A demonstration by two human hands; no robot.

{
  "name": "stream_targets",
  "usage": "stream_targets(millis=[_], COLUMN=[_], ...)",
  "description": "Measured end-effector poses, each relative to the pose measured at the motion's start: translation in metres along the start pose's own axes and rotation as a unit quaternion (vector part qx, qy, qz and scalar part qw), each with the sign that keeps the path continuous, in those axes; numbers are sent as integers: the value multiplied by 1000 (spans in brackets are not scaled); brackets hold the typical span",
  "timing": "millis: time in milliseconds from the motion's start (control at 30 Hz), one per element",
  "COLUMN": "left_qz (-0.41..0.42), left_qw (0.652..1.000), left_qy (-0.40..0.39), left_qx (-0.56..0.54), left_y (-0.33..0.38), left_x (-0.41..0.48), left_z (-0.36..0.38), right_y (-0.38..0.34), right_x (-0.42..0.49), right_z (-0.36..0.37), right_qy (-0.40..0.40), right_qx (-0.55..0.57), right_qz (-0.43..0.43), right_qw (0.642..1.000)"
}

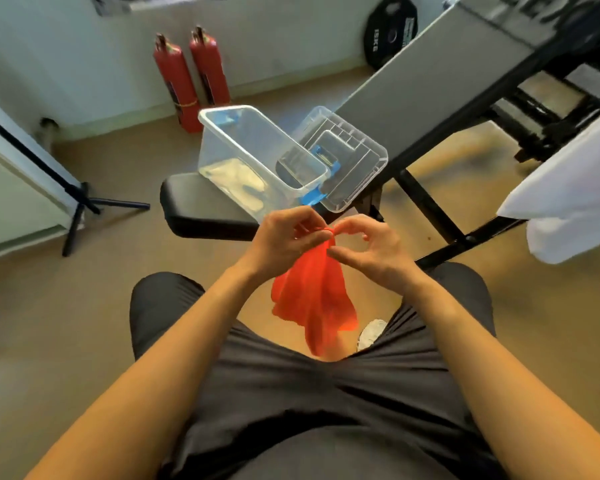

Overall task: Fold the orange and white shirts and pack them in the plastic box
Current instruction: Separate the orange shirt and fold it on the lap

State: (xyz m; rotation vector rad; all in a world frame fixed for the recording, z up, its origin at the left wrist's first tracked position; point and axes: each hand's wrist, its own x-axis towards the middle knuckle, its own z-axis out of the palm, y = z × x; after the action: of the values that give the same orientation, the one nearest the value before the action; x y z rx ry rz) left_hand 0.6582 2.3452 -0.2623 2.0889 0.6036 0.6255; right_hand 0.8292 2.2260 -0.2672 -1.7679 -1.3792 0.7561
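Note:
The orange shirt [312, 299] hangs bunched between my knees, held up by its top edge. My left hand [284, 240] grips that edge with curled fingers, and my right hand [364, 247] pinches it close beside the left. The clear plastic box [253, 157] with blue latches stands open on a black padded bench [201, 209] just beyond my hands, with a pale folded cloth [236, 185] seen through its wall. Its clear lid [347, 161] leans beside it on the right. A white shirt [568, 195] lies draped over something at the right edge.
A grey table [430, 98] on black legs runs from the lid toward the upper right. Two red fire extinguishers [191, 74] stand by the far wall, and a black weight plate [390, 31] leans there. A black stand [80, 202] rests on the brown floor at left.

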Motion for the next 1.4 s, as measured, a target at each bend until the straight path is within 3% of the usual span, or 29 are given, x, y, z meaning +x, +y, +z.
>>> stream_targets(millis=[233,400,500,700,933,1033,1233,1400], left_qz=[-30,-111,-137,-179,-231,-266,-332,-370], left_qw=[982,964,963,963,957,954,937,924], left_qy=[70,-56,-128,-146,-136,-90,-41,51], left_qx=[-173,-237,-193,-141,-112,-108,-103,-77], left_y=[53,24,-5,-48,-93,-101,-123,-137], left_x=[8,-2,-8,-20,-47,-56,-56,-43], left_z=[-15,-15,1,38,64,70,75,77], right_y=[-52,-60,-56,-38,-12,3,37,54], right_x=[0,19,30,45,74,87,104,104], right_z=[-12,-31,-46,-80,-114,-122,-128,-127], right_qy=[72,97,114,207,346,387,439,460], right_qx=[133,194,217,249,260,240,244,244], right_qz=[-105,-129,-129,-82,-5,27,99,127], right_qw=[983,968,961,943,902,890,859,844])
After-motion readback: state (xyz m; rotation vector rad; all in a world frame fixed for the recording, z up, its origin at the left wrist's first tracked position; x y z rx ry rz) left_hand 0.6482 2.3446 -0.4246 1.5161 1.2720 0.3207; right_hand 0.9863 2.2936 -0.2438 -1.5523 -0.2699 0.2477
